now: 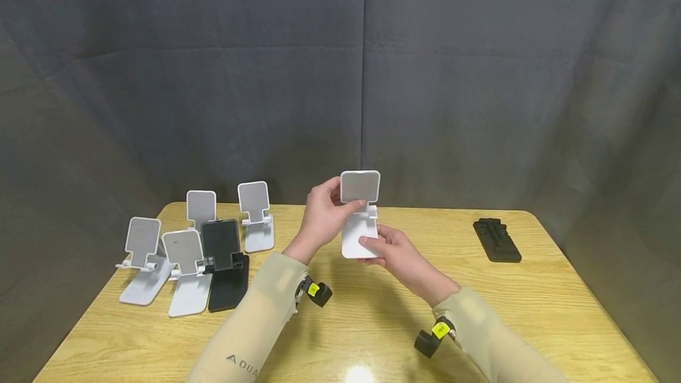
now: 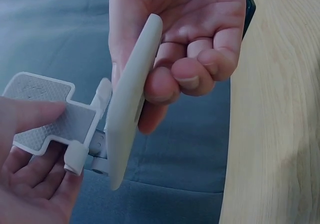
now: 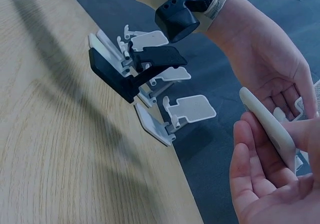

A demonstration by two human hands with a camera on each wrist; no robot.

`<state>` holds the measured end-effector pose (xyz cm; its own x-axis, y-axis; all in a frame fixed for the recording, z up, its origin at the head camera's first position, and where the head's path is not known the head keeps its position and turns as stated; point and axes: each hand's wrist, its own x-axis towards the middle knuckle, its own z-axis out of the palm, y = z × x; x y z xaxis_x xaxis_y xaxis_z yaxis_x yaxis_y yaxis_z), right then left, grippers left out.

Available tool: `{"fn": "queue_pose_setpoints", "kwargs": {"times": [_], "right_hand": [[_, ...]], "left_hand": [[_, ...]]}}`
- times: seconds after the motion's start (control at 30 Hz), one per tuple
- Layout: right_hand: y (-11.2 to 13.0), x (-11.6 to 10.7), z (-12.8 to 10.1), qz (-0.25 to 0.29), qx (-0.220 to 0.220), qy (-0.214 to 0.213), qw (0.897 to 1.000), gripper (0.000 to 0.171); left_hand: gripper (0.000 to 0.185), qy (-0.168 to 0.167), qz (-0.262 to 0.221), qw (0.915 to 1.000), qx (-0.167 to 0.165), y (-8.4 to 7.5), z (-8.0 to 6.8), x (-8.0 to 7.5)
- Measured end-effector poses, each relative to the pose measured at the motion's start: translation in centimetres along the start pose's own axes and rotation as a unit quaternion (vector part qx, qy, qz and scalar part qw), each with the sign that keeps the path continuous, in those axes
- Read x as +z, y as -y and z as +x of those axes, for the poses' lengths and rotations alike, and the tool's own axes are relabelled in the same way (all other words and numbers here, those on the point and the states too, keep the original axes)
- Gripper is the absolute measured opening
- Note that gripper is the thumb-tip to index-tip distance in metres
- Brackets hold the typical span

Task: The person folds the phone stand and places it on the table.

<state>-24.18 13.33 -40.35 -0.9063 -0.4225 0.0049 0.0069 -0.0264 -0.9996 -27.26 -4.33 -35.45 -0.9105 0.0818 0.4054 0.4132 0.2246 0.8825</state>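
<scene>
A white phone stand (image 1: 352,240) with a grey pad is held unfolded above the table. My left hand (image 1: 326,214) pinches its upper plate, with the thumb across the pad (image 2: 50,129). My right hand (image 1: 399,256) grips the base between thumb and fingers. Seen from the left wrist, the base (image 2: 127,109) is edge-on, and a hinge arm joins it to the padded plate. In the right wrist view, the right hand's fingers (image 3: 255,169) lie behind the base, while much of the upper plate is cut off by the frame.
At the table's left stand several unfolded phone stands, including a black one (image 1: 220,244) and white ones (image 1: 182,251). A white stand (image 1: 254,203) is set farther back. On the right lies a folded black stand (image 1: 497,240). A dark curtain (image 1: 452,105) hangs behind the table.
</scene>
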Motion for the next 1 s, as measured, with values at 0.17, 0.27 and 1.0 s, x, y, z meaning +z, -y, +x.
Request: {"fn": "queue_pose_setpoints", "kwargs": {"times": [0.17, 0.27, 1.0], "right_hand": [[0.0, 0.2, -0.1, 0.000, -0.003, 0.007, 1.000, 0.042], [0.0, 0.2, -0.2, -0.001, -0.005, 0.010, 1.000, 0.042], [-0.2, -0.3, 0.0, -0.027, 0.003, -0.013, 1.000, 0.044]], "left_hand": [[0.031, -0.017, 0.016, 0.9997, 0.005, 0.2, 0.1, -0.1], [0.029, -0.021, 0.024, 0.9995, 0.006, 0.2, 0.1, -0.2], [0.074, -0.039, 0.053, 0.9952, -0.073, -0.6, 0.1, -1.1]]}}
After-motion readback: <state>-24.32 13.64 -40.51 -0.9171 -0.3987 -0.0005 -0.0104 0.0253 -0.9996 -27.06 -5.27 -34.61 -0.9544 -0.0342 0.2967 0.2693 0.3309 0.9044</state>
